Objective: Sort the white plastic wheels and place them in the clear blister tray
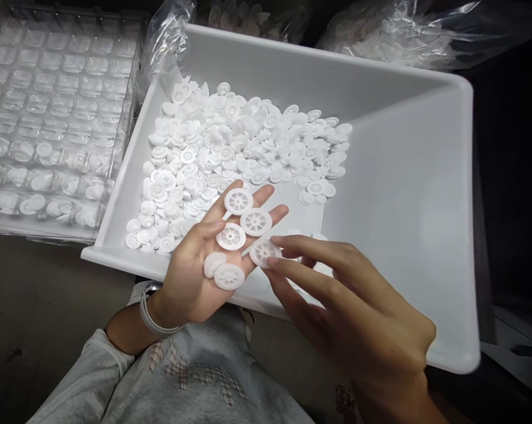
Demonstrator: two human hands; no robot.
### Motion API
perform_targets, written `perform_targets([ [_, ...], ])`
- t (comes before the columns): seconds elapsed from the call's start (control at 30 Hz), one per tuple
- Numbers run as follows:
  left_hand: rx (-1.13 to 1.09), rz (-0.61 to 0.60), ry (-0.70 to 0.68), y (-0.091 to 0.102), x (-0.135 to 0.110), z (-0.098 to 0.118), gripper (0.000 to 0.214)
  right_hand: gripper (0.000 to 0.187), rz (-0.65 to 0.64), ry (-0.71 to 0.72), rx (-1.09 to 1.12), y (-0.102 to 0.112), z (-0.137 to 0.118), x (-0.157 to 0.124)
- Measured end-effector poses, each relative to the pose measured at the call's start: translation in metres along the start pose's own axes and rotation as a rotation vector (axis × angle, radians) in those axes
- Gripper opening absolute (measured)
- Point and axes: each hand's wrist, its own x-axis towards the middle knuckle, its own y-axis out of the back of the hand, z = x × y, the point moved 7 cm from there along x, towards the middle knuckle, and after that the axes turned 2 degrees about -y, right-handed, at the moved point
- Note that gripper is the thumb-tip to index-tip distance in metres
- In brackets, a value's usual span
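Observation:
My left hand [195, 265] is palm up over the near edge of a large white plastic bin [393, 188]. Several small round white plastic wheels [255, 222] with spokes lie spread on its palm and fingers. The thumb rests beside one spoked wheel [230, 236]. Coming from the right, my right hand [349, 300] has its fingertips on another spoked wheel [264, 253], at the edge of the left hand's fingers. A heap of similar white pieces [230, 141] covers the left and far part of the bin. A few more pieces lie partly hidden behind my right hand.
Left of the bin stands a clear plastic tray [58, 106] with rows of pockets; the nearer rows hold white pieces. Clear plastic bags [389, 41] lie beyond the far rim, and crumpled film [171, 41] hangs at the far left corner.

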Motion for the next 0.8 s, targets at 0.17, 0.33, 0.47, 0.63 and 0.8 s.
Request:
perform_targets([
  [0.17,0.032,-0.061,-0.020,-0.0015,-0.0021,0.0013,0.074,0.030,0.079,-0.012,0.031,-0.0016,-0.0005,-0.0026],
  [0.33,0.088,-0.062,-0.037,-0.0019,-0.0039,0.0023,0.075,0.033,0.024,-0.030,0.016,-0.0052,-0.0006,-0.0037],
  [0.47,0.093,-0.037,-0.022,-0.0017,-0.0035,0.0014,0.073,0.033,0.014,-0.030,-0.007,-0.0026,-0.0022,-0.0028],
  [0.63,0.037,-0.015,-0.011,-0.0014,-0.0020,0.0008,0.064,0.036,0.025,-0.027,-0.001,-0.0045,-0.0046,-0.0006],
  [0.8,-0.009,-0.001,0.008,-0.0006,0.0000,0.0002,0.056,0.037,0.029,-0.022,0.000,-0.0080,-0.0062,-0.0004],
])
